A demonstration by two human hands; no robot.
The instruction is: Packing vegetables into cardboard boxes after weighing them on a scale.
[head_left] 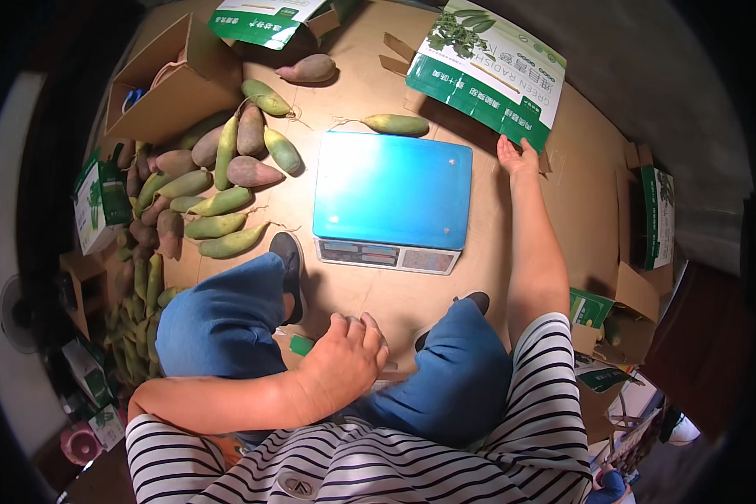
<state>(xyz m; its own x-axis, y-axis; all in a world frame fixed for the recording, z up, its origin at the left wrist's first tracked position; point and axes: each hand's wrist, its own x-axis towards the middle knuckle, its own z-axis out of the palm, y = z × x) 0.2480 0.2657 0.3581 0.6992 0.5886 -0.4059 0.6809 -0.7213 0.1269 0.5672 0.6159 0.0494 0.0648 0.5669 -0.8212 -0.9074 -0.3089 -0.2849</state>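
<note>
My right hand (519,158) reaches forward, its fingers closed at the near corner of a green and white carton (491,63) printed with radishes. Above my lap, between my knees, my left hand (344,357) is loosely curled, fingers bent together. Nothing shows in it, though its palm is hidden. A digital scale (392,189) with a blue platform lies in front of me, nothing on it. Just beyond the scale is a single green radish (397,125).
Green radishes (227,202) and reddish ones (254,172) are heaped on the left. Behind them stands an open brown box (172,80). Another carton (269,21) is at the far edge. Open cartons (634,307) line the right side. My shoe (287,265) is near the scale.
</note>
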